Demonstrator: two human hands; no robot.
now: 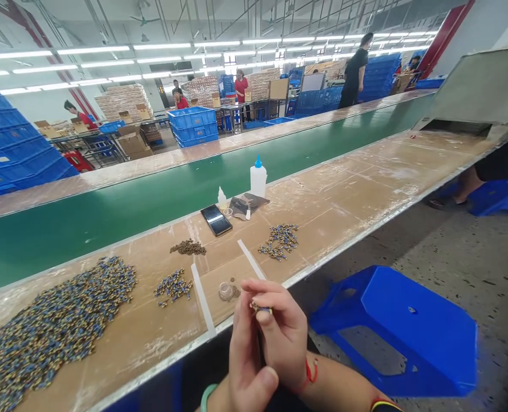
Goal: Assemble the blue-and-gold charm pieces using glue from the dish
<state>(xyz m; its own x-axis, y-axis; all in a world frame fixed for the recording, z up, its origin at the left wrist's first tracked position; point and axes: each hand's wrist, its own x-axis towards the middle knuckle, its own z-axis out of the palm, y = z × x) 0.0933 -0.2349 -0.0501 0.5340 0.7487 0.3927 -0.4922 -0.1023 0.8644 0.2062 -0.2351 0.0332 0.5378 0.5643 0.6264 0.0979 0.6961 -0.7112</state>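
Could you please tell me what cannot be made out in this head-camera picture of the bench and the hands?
- Small part: pinched between both hands, mostly covered by the fingers; its shape is too small to tell.
- Left hand: its palm faces away, and the wrist is cut off by the bottom edge.
- Right hand: its fingertips hide each other.
- Large heap of blue and brass pieces: cut off by the left edge.
- Phone: the screen is dark.

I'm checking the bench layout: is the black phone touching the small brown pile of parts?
Apart. The head view shows the phone lying nearer the conveyor, with a bare strip of bench between it and the brown pile.
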